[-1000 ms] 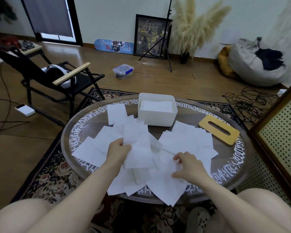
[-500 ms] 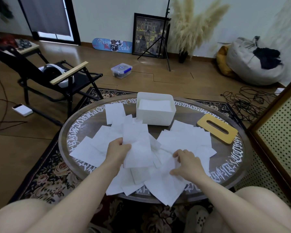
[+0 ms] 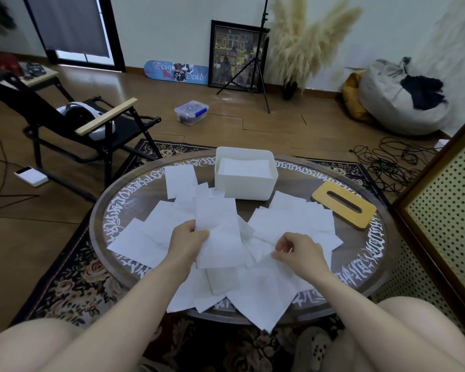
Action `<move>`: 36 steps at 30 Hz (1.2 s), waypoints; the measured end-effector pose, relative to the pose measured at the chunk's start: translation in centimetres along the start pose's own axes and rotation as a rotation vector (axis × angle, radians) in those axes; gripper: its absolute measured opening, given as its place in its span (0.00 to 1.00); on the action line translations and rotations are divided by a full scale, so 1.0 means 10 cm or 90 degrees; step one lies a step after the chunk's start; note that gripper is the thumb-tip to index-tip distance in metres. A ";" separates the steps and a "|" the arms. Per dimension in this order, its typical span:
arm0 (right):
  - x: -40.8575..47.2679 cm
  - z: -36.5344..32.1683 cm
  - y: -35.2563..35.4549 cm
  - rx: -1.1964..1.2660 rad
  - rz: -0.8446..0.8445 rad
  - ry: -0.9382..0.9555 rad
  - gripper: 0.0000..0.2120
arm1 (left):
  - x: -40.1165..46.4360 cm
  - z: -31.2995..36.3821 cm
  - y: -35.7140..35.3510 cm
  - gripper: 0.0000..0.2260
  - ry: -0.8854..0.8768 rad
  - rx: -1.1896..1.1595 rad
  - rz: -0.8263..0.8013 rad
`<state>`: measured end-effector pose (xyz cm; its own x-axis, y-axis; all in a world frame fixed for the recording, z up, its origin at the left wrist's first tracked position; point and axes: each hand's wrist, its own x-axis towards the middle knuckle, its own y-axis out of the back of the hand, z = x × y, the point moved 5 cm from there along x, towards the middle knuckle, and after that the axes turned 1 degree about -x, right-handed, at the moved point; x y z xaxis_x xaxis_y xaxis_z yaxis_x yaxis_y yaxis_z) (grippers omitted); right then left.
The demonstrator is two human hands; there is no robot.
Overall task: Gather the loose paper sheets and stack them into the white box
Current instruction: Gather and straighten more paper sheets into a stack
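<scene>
Several loose white paper sheets [image 3: 285, 221] lie scattered and overlapping across the round table [image 3: 320, 181]. At the table's far side stands the white box [image 3: 244, 186], with sheets stacked inside it. My left hand [image 3: 187, 241] grips a small stack of sheets [image 3: 218, 234] by its left edge, held just above the pile. To its right, my right hand [image 3: 300, 251] pinches the edge of a sheet lying in the pile near the table's front.
A yellow wooden lid with a slot [image 3: 344, 208] lies at the table's right. A black folding chair [image 3: 73, 124] stands at the left, a perforated cabinet [image 3: 448, 210] close on the right. A clear container [image 3: 191, 112], a tripod and cables are on the floor beyond.
My right hand has lifted slightly and curled its fingers into a pinch on a sheet. My left hand keeps its stack in about the same place.
</scene>
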<state>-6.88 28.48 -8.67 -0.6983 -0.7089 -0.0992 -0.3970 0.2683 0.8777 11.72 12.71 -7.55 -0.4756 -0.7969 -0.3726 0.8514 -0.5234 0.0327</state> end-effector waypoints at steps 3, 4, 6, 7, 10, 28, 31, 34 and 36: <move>0.00 0.02 0.02 0.030 0.009 -0.010 0.09 | 0.00 0.00 -0.01 0.11 0.001 0.002 -0.003; 0.01 0.04 0.05 0.056 0.029 -0.024 0.09 | 0.00 0.01 -0.01 0.11 0.001 0.001 -0.002; 0.04 0.11 0.13 0.128 0.072 -0.075 0.07 | 0.00 0.01 -0.01 0.11 0.002 -0.001 0.000; 0.05 0.15 0.17 0.170 0.088 -0.106 0.06 | 0.00 0.01 -0.01 0.11 0.003 -0.001 0.000; 0.08 0.29 0.24 0.236 0.124 -0.168 0.05 | 0.01 0.00 -0.01 0.11 0.005 0.003 -0.002; 0.07 0.27 0.13 -0.035 -0.038 -0.044 0.12 | 0.01 0.00 -0.05 0.10 0.008 0.009 0.001; 0.06 0.23 0.14 -0.048 -0.021 -0.025 0.10 | 0.01 0.00 -0.05 0.10 0.008 0.004 -0.002; 0.05 0.21 0.16 -0.064 -0.015 -0.014 0.08 | 0.02 -0.01 -0.06 0.10 0.009 0.003 -0.005; 0.03 0.19 0.16 -0.076 -0.011 -0.010 0.07 | 0.02 -0.01 -0.06 0.11 0.011 0.001 -0.007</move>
<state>-8.90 29.94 -8.20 -0.7018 -0.7019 -0.1214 -0.3363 0.1763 0.9251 11.13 12.94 -7.77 -0.4818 -0.7856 -0.3883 0.8455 -0.5331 0.0295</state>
